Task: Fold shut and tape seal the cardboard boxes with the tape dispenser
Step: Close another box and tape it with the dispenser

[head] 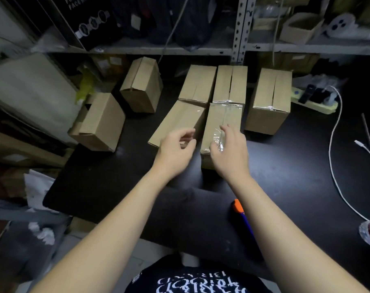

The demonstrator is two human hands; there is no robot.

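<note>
the right hand (230,149) is hovering over the shiny tape on the near box (222,115), fingers loose, holding nothing. the left hand (175,149) is hanging over the next box (177,119), fingers softly bent, also holding nothing. the middle boxes (230,83) are looking shut and taped. two left boxes (97,121) are not looking taped yet. an orange and blue tool (242,216) is lying on the table (116,187); i cannot tell if it is the tape dispenser

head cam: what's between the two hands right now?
Between the left hand and right hand: the neighbouring edges of the left front box and the taped box, seen in the head view.
</note>
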